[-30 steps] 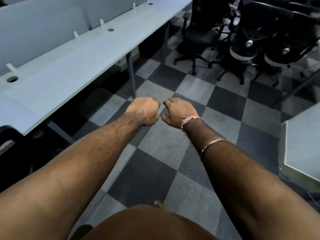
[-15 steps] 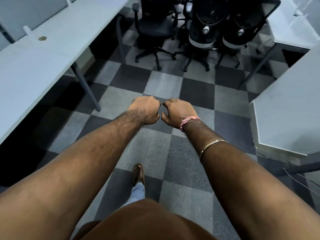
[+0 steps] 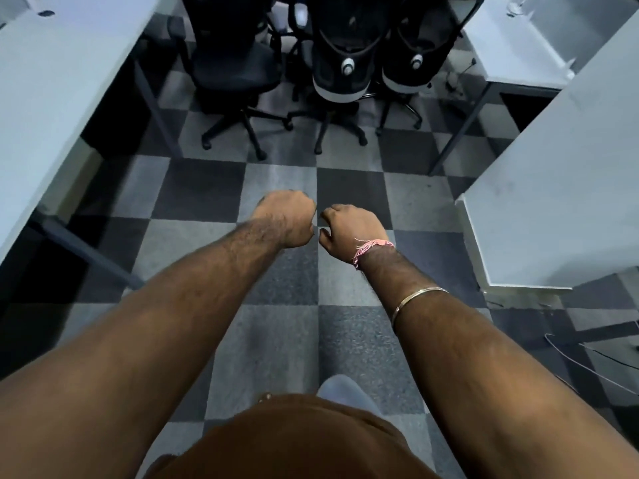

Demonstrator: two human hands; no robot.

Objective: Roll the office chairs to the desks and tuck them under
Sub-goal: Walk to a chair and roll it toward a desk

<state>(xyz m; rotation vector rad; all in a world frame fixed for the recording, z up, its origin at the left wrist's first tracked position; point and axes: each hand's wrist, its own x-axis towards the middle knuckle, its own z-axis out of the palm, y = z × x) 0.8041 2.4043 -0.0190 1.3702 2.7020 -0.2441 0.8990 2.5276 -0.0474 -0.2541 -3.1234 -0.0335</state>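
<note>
Three black office chairs stand bunched together at the top of the aisle: one with a padded seat (image 3: 235, 67) on the left, a mesh-backed chair (image 3: 342, 63) in the middle and a second mesh-backed chair (image 3: 418, 60) to its right. My left hand (image 3: 287, 217) and my right hand (image 3: 352, 229) are held out side by side over the checkered floor, both curled into fists and holding nothing. They are well short of the chairs. A long white desk (image 3: 52, 98) runs down the left side.
A white desk (image 3: 567, 188) lines the right side, with another white desk (image 3: 508, 50) behind it at the top right. Metal desk legs (image 3: 155, 108) stand beside the aisle. Loose cables (image 3: 587, 361) lie on the floor at the lower right.
I have walked forward down the aisle, so the chairs now look larger and closer. Both fists have kept the same pose in front of me.
</note>
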